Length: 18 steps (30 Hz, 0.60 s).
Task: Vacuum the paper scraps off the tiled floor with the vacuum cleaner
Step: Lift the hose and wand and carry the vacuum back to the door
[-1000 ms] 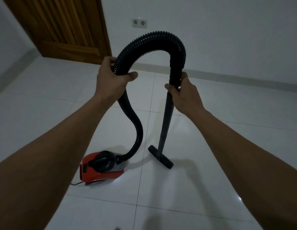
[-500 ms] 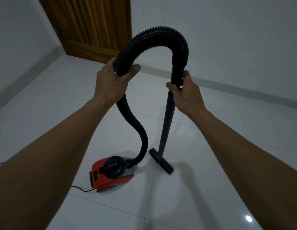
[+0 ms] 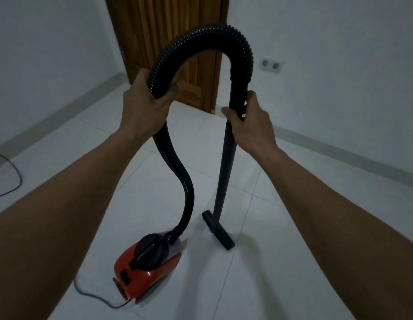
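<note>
Left hand: the left hand (image 3: 143, 109) was wrapped around the ribbed black hose (image 3: 201, 40), on the left leg of its arch, with the thumb lying across the front of the hose and the fingers (image 3: 141, 76) curled behind it.
Right hand: the right hand (image 3: 251, 121) was closed around the top of the black wand (image 3: 224, 176), just below the point where the hose joined it; the fingers (image 3: 231, 114) were curled round the tube.
Hose: it rose from the left hand, arched over at the top of the view and came down into the wand; below the left hand it ran in an S-curve down to the vacuum cleaner.
Vacuum cleaner: the red vacuum cleaner (image 3: 145, 273) with a black top handle sat on the tiled floor (image 3: 281, 262), low and left of centre, between the two forearms.
Wand and head: the wand stood nearly upright, and its black floor head (image 3: 218, 229) rested on the tiles just to the right of the cleaner.
Cord: a dark power cord (image 3: 97, 296) trailed from the rear of the cleaner across the floor; another stretch of cord (image 3: 15, 179) lay at the left edge.
Room: a wooden door (image 3: 168, 31) stood behind the hose, and a double wall socket (image 3: 270, 65) was on the white wall to its right.
Paper scraps: I could not make out any on the floor.
</note>
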Each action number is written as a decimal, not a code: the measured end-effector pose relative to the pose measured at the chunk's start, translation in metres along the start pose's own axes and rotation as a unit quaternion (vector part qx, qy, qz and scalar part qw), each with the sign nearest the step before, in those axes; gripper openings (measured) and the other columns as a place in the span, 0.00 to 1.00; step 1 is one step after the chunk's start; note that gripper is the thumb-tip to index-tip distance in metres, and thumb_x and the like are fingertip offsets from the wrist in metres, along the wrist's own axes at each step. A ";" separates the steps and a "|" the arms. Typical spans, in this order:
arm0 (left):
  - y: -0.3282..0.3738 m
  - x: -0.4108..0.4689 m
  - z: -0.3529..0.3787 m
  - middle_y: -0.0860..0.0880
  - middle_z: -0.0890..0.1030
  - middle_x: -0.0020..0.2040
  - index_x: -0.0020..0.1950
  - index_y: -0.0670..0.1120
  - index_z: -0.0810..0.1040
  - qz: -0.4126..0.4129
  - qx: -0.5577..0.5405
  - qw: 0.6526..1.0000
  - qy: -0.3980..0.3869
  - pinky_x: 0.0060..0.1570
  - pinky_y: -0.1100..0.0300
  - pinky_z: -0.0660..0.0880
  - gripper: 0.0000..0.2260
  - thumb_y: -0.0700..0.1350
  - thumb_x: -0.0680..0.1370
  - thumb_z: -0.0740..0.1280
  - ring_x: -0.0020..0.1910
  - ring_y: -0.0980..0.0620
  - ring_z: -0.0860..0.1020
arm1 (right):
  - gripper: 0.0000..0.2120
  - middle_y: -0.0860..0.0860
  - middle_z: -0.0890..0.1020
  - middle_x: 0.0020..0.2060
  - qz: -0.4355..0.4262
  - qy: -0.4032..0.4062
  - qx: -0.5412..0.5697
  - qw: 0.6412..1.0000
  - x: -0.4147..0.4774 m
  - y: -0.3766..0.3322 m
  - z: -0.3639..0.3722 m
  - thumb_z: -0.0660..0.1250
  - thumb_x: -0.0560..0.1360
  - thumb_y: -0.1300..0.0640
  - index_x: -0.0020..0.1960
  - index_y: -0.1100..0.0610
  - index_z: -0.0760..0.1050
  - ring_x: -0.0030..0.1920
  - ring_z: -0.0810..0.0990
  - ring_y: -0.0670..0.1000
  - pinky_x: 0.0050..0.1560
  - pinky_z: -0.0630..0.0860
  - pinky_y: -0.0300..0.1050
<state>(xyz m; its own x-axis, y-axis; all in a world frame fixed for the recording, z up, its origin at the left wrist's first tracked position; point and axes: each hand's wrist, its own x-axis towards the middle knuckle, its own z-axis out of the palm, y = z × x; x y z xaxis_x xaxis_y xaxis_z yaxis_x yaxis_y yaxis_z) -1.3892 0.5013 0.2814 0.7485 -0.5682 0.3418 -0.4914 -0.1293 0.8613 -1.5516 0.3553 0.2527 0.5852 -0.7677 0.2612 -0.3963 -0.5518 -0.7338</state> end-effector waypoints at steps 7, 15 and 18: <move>-0.046 0.013 0.026 0.38 0.82 0.48 0.54 0.41 0.80 -0.003 -0.139 0.988 0.065 0.49 0.42 0.78 0.27 0.61 0.67 0.77 0.41 0.50 0.79 | 0.20 0.46 0.80 0.52 -0.051 0.057 0.004 0.997 0.033 0.038 0.040 0.60 0.79 0.36 0.62 0.48 0.67 0.45 0.81 0.51 0.47 0.80 0.54; -0.108 0.000 0.058 0.44 0.81 0.40 0.48 0.37 0.79 0.055 -0.182 0.981 0.031 0.45 0.51 0.78 0.21 0.55 0.71 0.76 0.39 0.50 0.80 | 0.18 0.45 0.81 0.46 -0.097 0.155 0.190 0.964 0.033 0.058 0.071 0.60 0.79 0.36 0.62 0.47 0.67 0.44 0.82 0.47 0.44 0.80 0.49; -0.153 -0.025 0.076 0.45 0.80 0.40 0.48 0.40 0.78 0.053 -0.168 0.984 0.040 0.43 0.57 0.77 0.20 0.57 0.75 0.72 0.38 0.52 0.80 | 0.20 0.44 0.80 0.43 -0.128 0.153 0.210 0.957 0.019 0.075 0.096 0.60 0.79 0.35 0.62 0.48 0.68 0.42 0.83 0.47 0.42 0.80 0.47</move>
<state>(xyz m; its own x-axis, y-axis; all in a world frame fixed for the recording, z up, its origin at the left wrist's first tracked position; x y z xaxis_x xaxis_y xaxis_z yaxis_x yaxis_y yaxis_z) -1.3668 0.4732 0.1125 0.7407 -0.4965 0.4527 -0.4038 0.2096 0.8905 -1.5023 0.3303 0.1427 0.3649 -0.7199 0.5904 0.0892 -0.6042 -0.7918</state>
